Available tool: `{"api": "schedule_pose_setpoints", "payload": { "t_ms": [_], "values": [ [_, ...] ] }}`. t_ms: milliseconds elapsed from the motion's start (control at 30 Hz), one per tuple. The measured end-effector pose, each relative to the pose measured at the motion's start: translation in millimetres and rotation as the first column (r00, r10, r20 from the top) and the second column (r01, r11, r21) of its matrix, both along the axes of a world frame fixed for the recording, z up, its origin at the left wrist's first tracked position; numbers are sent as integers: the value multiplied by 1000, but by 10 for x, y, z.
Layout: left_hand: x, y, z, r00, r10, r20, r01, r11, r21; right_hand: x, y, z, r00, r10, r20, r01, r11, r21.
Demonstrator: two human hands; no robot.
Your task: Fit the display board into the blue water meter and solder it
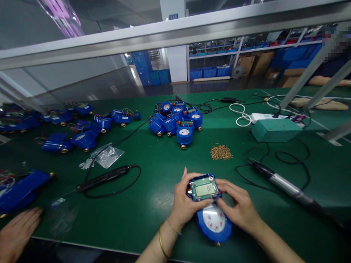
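At far left, one co-worker's hand lies with fingers extended near the edge, just beside blue plastic meters too crowded for me to count. Next come one slim black corded tool and one crumpled clear plastic bag. At centre sits one cluster of round-faced blue meters with brass fittings, roughly eight, though they overlap. Nearer me, the person's two hands share one blue meter with a white dial and a lit-up green display board, which reads 0.2: the left hand, above a single gold bangle, has its fingers closed around the board's left side, and the right hand grips the right side. Beyond them lies one heap of tiny brass-coloured screws, then one boxy green unit and one black-and-silver corded driver. All this rests on a smooth green worktop under a grey metal frame; past it, the room has a white pillar and, to its right, three blue plastic bins, contents indistinct.
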State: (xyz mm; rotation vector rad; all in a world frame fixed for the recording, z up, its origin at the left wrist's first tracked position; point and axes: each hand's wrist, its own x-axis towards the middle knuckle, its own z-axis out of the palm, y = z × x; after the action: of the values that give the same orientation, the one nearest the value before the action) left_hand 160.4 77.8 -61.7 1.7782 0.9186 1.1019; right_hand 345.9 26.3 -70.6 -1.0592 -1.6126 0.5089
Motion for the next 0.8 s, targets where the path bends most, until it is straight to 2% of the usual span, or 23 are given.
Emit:
{"api": "schedule_pose_setpoints", "payload": {
  "t_ms": [133, 267, 433, 567, 700, 800],
  "values": [
    [-3, -28, -64, 999, -2, -36, 3, 1000, 21, 33, -10, -2, 997, -29, 72, 21, 995, 102],
    [-32, -45, -87, 997, -16, -72, 17, 1000, 23, 34, -34, 45, 989, -43, 142, 26, 993, 116],
    [-95, -68, -112, 992, 50, -115, -35, 992, 124, 18, -80, 72, 920, -166, 356, 119, 982, 150],
    [-120, -64, -64, 982, 45, -182, -12, 984, 176, 12, -96, 83, 906, -171, 387, 153, 985, 79],
    [-114, -61, 6, 966, 56, -251, 2, 974, 225, 69, -78, 58, 888, -83, 451, 96, 995, -6],
    [-100, -68, 23, 959, 80, -271, -5, 964, 267, 134, -67, -10, 858, -88, 507, 101, 995, 1]
  ]
}}
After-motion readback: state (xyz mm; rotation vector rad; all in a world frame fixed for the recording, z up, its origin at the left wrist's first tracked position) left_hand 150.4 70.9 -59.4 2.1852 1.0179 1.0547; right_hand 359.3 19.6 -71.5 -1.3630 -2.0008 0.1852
